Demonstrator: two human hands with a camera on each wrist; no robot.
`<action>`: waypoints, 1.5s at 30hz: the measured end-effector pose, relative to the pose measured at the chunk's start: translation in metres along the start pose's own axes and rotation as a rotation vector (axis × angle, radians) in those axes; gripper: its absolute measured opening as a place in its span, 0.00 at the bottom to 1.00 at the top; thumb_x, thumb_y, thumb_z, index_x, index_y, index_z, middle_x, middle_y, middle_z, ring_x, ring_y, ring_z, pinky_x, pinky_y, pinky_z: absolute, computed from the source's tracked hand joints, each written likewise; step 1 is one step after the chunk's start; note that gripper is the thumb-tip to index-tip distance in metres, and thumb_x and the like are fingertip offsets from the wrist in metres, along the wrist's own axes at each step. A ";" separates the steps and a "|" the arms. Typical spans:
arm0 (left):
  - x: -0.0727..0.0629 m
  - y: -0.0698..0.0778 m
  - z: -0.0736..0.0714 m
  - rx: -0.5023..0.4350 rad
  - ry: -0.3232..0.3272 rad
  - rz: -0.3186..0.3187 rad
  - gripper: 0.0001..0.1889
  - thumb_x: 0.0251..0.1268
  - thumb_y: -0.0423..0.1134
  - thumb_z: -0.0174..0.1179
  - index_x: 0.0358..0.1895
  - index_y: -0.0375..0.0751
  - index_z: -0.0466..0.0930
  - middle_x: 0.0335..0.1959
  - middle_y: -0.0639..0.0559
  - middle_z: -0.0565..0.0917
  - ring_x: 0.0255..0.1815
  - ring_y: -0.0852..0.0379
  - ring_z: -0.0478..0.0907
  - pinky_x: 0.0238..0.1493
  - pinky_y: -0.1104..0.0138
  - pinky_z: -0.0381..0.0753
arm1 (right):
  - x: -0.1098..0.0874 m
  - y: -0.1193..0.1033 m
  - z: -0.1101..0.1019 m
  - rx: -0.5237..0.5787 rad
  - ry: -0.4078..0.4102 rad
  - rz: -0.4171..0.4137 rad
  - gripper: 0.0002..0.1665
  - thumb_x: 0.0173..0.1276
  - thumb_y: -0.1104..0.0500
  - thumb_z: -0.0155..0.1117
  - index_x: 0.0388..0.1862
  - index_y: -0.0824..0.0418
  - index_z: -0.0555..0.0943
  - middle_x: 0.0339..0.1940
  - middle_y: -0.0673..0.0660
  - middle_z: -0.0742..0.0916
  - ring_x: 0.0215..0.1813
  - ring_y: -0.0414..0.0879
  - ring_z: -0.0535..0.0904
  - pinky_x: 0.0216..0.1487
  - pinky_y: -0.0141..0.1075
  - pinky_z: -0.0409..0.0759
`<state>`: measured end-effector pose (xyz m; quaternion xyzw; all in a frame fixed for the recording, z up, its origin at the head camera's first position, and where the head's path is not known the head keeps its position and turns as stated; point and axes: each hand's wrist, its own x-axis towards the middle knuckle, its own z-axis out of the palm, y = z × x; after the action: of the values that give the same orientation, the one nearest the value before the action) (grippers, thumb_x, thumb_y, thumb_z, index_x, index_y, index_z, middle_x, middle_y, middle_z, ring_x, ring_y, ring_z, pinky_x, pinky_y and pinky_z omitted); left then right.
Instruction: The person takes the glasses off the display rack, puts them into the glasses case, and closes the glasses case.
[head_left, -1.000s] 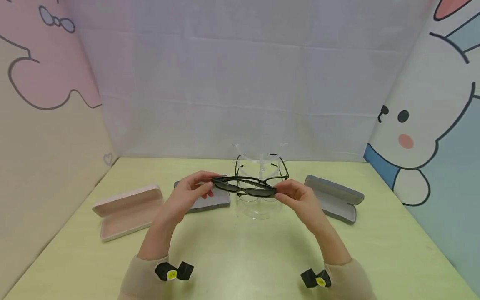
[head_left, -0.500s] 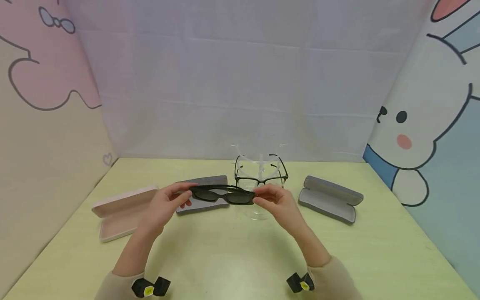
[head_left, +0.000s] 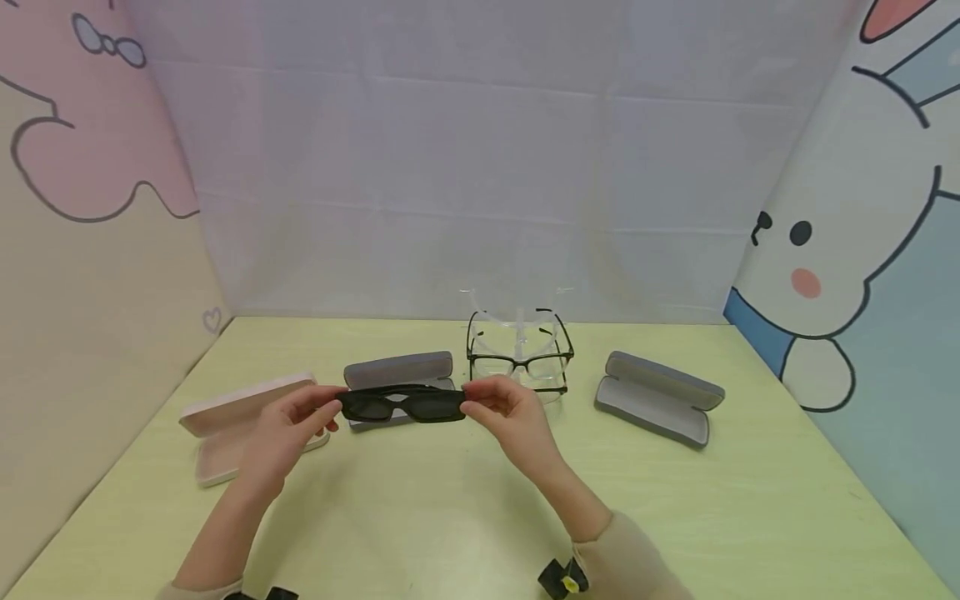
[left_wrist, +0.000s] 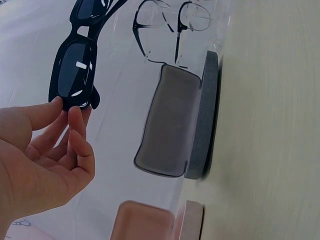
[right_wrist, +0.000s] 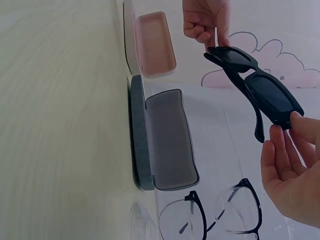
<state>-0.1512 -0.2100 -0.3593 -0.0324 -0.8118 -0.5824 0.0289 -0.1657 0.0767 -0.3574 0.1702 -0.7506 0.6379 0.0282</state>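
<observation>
Black sunglasses [head_left: 433, 407] with dark lenses are held level above the table, fronts facing me, between both hands. My left hand [head_left: 279, 435] pinches one end of the frame between thumb and fingers. At the opposite end, my right hand [head_left: 517, 423] has the same kind of pinch. A temple arm [right_wrist: 245, 96] lies behind the lenses in the right wrist view. Behind and below the sunglasses, an open grey glasses case [head_left: 397, 368] is partly covered by them. An open pink glasses case [left_wrist: 145, 220] stands near my left hand, which hides part of it in the head view.
Black-rimmed eyeglasses [head_left: 517, 362] sit on a clear display stand [head_left: 521, 323] at the back centre, with another dark frame lower on it. Another open grey case [head_left: 656, 404] lies to the right. A pale curtain [head_left: 480, 167] closes off the table's back.
Both hands have carried the sunglasses left and toward me, away from the display stand to in front of the middle grey case. The eyeglasses on the stand are now less covered.
</observation>
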 end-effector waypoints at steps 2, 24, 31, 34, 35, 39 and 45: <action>-0.002 -0.004 -0.004 0.001 0.010 -0.005 0.19 0.62 0.45 0.57 0.52 0.37 0.75 0.30 0.64 0.78 0.29 0.63 0.76 0.32 0.72 0.74 | 0.001 0.000 0.005 -0.019 0.000 0.001 0.11 0.58 0.62 0.65 0.41 0.61 0.81 0.38 0.56 0.84 0.38 0.41 0.80 0.42 0.30 0.77; -0.029 -0.036 -0.055 0.145 0.128 -0.099 0.11 0.64 0.45 0.55 0.45 0.46 0.79 0.25 0.69 0.80 0.28 0.68 0.77 0.32 0.75 0.74 | 0.022 0.002 0.063 -0.028 -0.135 0.013 0.10 0.56 0.60 0.68 0.37 0.60 0.84 0.35 0.55 0.86 0.32 0.38 0.81 0.35 0.28 0.78; -0.034 -0.043 -0.067 0.139 0.185 -0.127 0.07 0.63 0.47 0.55 0.42 0.57 0.79 0.25 0.68 0.80 0.27 0.69 0.76 0.31 0.75 0.74 | 0.031 0.008 0.084 0.007 -0.147 0.062 0.10 0.55 0.60 0.68 0.37 0.59 0.84 0.33 0.53 0.86 0.29 0.35 0.80 0.34 0.27 0.78; -0.034 -0.047 -0.070 0.138 0.196 -0.141 0.05 0.63 0.47 0.55 0.40 0.62 0.77 0.24 0.67 0.80 0.27 0.69 0.75 0.31 0.75 0.74 | 0.034 0.012 0.090 0.000 -0.128 0.074 0.10 0.55 0.59 0.68 0.37 0.58 0.84 0.33 0.50 0.86 0.29 0.34 0.80 0.34 0.27 0.77; -0.034 -0.048 -0.071 0.146 0.198 -0.149 0.05 0.63 0.48 0.55 0.40 0.62 0.77 0.23 0.67 0.80 0.27 0.69 0.75 0.31 0.75 0.74 | 0.035 0.013 0.093 -0.005 -0.123 0.078 0.10 0.55 0.59 0.68 0.37 0.57 0.84 0.32 0.50 0.86 0.29 0.33 0.80 0.34 0.27 0.77; -0.034 -0.054 -0.075 0.173 0.206 -0.174 0.07 0.63 0.50 0.54 0.42 0.60 0.77 0.23 0.66 0.80 0.27 0.69 0.74 0.31 0.75 0.73 | 0.037 0.018 0.102 -0.032 -0.111 0.099 0.09 0.55 0.58 0.68 0.36 0.56 0.85 0.30 0.48 0.86 0.28 0.32 0.79 0.32 0.26 0.76; -0.035 -0.058 -0.086 0.187 0.245 -0.206 0.05 0.62 0.52 0.55 0.39 0.65 0.76 0.22 0.66 0.80 0.26 0.66 0.73 0.29 0.74 0.72 | 0.043 0.021 0.118 -0.047 -0.089 0.102 0.08 0.55 0.58 0.68 0.35 0.55 0.84 0.30 0.47 0.86 0.27 0.31 0.78 0.30 0.25 0.76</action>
<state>-0.1204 -0.3105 -0.3900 0.1250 -0.8518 -0.5039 0.0704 -0.1914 -0.0444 -0.3882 0.1593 -0.7737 0.6123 -0.0337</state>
